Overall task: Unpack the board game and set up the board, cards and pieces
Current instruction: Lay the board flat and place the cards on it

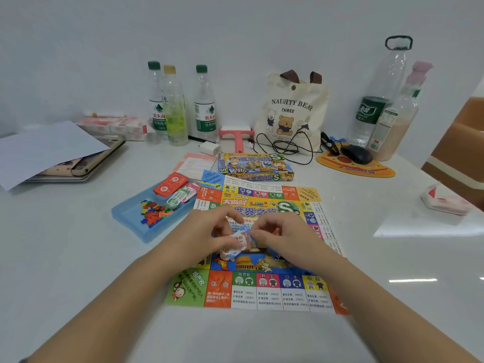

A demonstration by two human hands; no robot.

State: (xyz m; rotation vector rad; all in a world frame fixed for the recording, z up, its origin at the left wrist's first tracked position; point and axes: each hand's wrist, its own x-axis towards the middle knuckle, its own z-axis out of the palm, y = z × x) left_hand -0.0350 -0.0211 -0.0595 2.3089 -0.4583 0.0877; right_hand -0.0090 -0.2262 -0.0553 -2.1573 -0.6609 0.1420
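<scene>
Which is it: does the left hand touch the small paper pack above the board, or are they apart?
Touching. The head view shows the left hand pinching the small paper pack in its fingers, with no gap, above the board.

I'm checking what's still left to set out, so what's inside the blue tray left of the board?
The blue tray holds a red pack, a green-and-white pack and a heap of small coloured pieces. Anything beneath the packs or the heap is covered.
</scene>
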